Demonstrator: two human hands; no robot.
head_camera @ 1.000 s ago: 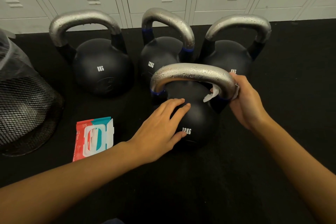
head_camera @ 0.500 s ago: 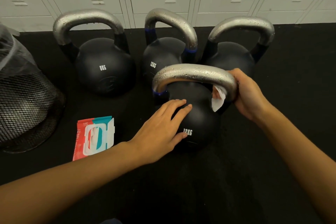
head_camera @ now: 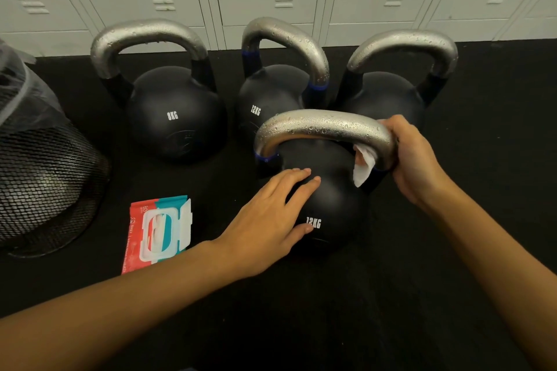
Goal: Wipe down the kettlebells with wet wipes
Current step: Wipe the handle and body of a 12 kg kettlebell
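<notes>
Right hand (head_camera: 417,159) grips a white wet wipe (head_camera: 363,167) around the near kettlebell's handle (head_camera: 325,126), right end. Left hand (head_camera: 271,220) rests flat, fingers relaxed, on that 12KG kettlebell (head_camera: 334,205), which stands on the floor (head_camera: 331,310) before three others.

The right hand (head_camera: 413,159) now sits a little higher on the right bend of the front kettlebell's handle (head_camera: 325,126) than a second ago, fingers wrapped over the top. The white wet wipe (head_camera: 363,170) hangs further out below the handle on its inner side, showing more cloth than before.
</notes>
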